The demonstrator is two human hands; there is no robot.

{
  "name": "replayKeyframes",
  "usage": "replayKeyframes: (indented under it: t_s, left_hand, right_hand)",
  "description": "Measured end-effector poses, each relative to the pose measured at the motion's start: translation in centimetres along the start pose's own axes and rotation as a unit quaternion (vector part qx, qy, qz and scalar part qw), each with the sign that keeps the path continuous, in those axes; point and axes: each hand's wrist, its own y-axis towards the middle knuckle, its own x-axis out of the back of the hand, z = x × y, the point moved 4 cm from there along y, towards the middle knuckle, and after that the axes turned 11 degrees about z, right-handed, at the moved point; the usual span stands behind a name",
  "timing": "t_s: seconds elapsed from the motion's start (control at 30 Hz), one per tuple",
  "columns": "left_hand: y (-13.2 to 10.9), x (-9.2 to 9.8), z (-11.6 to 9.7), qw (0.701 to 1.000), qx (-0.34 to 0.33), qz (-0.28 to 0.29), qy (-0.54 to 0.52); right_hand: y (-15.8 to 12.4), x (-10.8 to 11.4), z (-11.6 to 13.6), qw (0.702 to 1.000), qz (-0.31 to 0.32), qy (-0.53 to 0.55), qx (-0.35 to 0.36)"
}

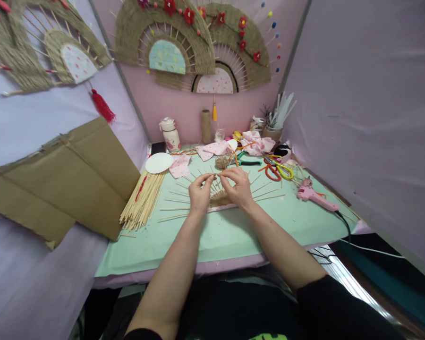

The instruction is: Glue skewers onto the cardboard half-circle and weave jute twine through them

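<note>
A half-made fan of thin wooden sticks (269, 192) spreads out on the green table mat (226, 236), with woven twine at its hub (218, 197). My left hand (200, 192) pinches a strand of twine above the sticks, thumb and forefinger pressed together. My right hand (238, 187) is closed in a pinch on the same twine just to the right, resting over the woven hub. A ball of twine (221, 163) lies just beyond the fan.
A bundle of bamboo sticks (143, 198) and a white paper disc (158, 163) lie left. Scissors (278, 170), a pink glue gun (313, 196) with its cord, pink cloth (257, 143), a flask (170, 133) and cardboard (67, 179) surround the work. Finished fans (184, 42) hang on the walls.
</note>
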Motion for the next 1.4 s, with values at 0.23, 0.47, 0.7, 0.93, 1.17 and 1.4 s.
replayKeyframes:
  t_s: [0.23,0.47,0.7,0.93,1.17,1.4]
  left_hand:
    - [0.2,-0.3,0.5,0.996,0.026,-0.013,-0.083]
    - [0.1,-0.7,1.1,0.99,0.038,-0.014,-0.132]
    - [0.0,-0.8,1.0,0.99,0.038,-0.007,-0.138]
    - [-0.1,-1.1,0.7,0.994,0.029,0.014,-0.104]
    - [0.2,-1.0,1.6,0.991,0.065,0.063,-0.104]
    - [0.4,-1.0,3.0,0.977,0.104,0.12,-0.144]
  right_hand:
    - [-0.2,-0.9,-0.5,0.99,0.014,0.134,-0.029]
    - [-0.4,-1.2,-0.2,0.989,-0.002,0.145,-0.034]
    - [-0.3,-0.9,-0.1,0.991,0.01,0.131,-0.041]
    - [-0.1,-0.4,-1.0,0.991,0.011,0.126,-0.044]
    - [0.2,-0.4,-2.1,0.978,0.061,0.2,-0.018]
    - [0.4,-0.3,-2.0,0.95,0.109,0.292,-0.03]
